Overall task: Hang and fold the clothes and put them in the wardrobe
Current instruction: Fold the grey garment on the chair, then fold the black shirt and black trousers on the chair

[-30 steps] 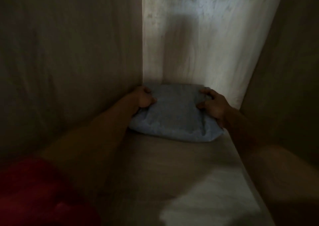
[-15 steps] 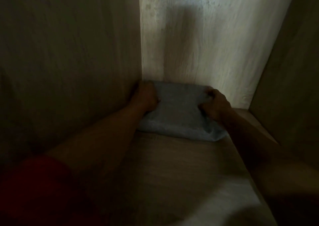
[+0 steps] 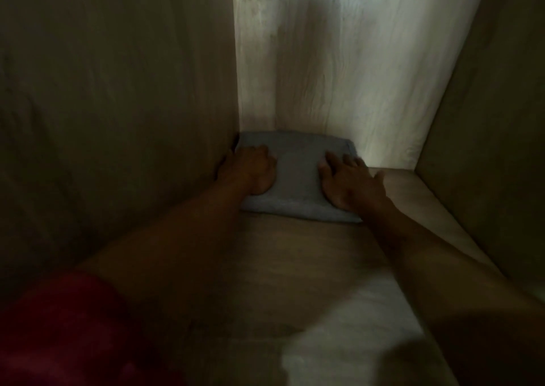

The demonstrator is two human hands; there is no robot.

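head view: left hand [image 3: 250, 170] curled and right hand [image 3: 348, 182] spread flat, both pressing folded blue cloth [image 3: 298, 176] on wardrobe shelf [image 3: 295, 267].

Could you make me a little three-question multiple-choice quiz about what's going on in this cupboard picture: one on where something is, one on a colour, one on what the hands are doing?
1. Where does the folded cloth lie on the wardrobe shelf?
A. back left corner
B. front edge
C. back right corner

2. What colour is the cloth?
A. yellow
B. grey-blue
C. white

3. What are the hands doing?
A. hanging at the sides
B. lifting the cloth high
C. resting on top of the cloth

Answers: 1 A, it lies against the left wall and back panel. 2 B, grey-blue in the dim light. 3 C, the left hand and right hand lie on it, the right one's fingers spread.
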